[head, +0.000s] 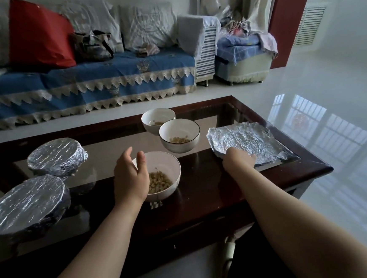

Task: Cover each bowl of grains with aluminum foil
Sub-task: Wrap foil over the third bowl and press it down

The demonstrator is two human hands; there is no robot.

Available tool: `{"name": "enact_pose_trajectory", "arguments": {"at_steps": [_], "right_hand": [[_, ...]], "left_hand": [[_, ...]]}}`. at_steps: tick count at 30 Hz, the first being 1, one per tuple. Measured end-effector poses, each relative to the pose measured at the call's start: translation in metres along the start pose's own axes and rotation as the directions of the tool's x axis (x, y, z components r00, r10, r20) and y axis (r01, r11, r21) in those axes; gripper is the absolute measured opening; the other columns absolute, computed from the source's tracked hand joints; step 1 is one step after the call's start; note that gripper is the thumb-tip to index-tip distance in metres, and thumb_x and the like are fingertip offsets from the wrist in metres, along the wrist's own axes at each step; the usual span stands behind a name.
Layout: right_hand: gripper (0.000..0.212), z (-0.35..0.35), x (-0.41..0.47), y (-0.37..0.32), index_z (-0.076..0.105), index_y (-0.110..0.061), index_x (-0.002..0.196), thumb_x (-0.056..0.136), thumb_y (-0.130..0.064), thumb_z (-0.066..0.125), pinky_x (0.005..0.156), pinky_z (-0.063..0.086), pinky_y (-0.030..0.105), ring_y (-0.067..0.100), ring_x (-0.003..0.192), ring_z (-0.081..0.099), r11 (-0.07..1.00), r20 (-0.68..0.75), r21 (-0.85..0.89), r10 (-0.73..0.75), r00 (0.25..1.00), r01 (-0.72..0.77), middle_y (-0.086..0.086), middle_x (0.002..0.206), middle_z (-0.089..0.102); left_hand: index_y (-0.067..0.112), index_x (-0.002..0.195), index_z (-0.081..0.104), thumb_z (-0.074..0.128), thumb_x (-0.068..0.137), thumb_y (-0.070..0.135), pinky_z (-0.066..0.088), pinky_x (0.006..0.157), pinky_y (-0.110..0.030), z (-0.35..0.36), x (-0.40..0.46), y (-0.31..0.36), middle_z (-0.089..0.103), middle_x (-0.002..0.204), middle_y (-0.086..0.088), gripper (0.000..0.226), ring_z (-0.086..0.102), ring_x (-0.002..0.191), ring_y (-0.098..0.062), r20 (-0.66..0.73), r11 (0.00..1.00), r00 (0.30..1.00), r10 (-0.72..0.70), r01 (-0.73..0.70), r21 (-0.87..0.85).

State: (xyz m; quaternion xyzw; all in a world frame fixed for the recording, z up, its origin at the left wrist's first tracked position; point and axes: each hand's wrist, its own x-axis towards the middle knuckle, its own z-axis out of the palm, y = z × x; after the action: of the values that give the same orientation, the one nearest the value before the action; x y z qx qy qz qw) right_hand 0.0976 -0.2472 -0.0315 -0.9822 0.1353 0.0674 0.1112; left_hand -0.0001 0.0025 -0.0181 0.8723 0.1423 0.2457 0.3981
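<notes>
Three uncovered bowls of grains were seen on the dark, glass-topped surface (204,194): the nearest bowl (168,175) in the middle, a dark-rimmed bowl (179,135) behind it, and a third bowl (158,120) farthest back. Two foil-covered bowls (57,156) (27,202) were set at the left. The left hand (130,176) was held at the near bowl's left rim, its fingers (140,160) released and loosely curved, nothing grasped. The right hand (239,159) was laid on the near edge of a stack of crinkled foil sheets (246,140) at the right; whether its fingers were grasping a sheet could not be told.
</notes>
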Motion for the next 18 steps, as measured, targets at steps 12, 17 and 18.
{"name": "enact_pose_trajectory", "arguments": {"at_steps": [12,17,18], "right_hand": [[0.022,-0.019,-0.046,-0.028,0.070,-0.011,0.111,0.091,-0.010,0.060,0.086,0.048,0.036,0.029,0.098,0.068,0.742,-0.766,0.069,-0.389,0.512,0.667,0.008,0.105,0.074],[0.032,-0.002,-0.091,-0.054,0.070,-0.015,0.116,0.084,-0.013,0.068,0.101,0.043,0.039,0.024,0.109,0.066,0.371,-0.686,-0.185,-0.712,0.151,0.910,0.001,0.116,0.071],[0.033,0.003,-0.098,-0.057,0.068,-0.015,0.118,0.085,-0.015,0.066,0.105,0.039,0.039,0.023,0.113,0.064,0.316,-0.631,-0.222,-0.768,0.111,0.923,0.000,0.119,0.070]], "left_hand": [[0.010,0.140,0.044,0.032,0.092,0.055,0.036,0.103,-0.031,-0.004,-0.004,0.005,0.050,0.142,-0.009,0.067,0.047,0.130,-0.023,0.011,0.988,1.000,-0.005,0.007,-0.154],[0.012,0.131,0.047,0.027,0.088,0.075,0.045,0.092,-0.037,-0.018,0.006,0.008,0.061,0.122,-0.005,0.079,0.058,0.112,-0.023,0.064,0.885,0.971,-0.232,0.238,-0.400],[0.011,0.131,0.047,0.027,0.086,0.078,0.045,0.093,-0.038,-0.022,0.010,0.006,0.061,0.122,-0.006,0.083,0.057,0.112,-0.024,0.084,0.858,0.956,-0.280,0.289,-0.424]]}}
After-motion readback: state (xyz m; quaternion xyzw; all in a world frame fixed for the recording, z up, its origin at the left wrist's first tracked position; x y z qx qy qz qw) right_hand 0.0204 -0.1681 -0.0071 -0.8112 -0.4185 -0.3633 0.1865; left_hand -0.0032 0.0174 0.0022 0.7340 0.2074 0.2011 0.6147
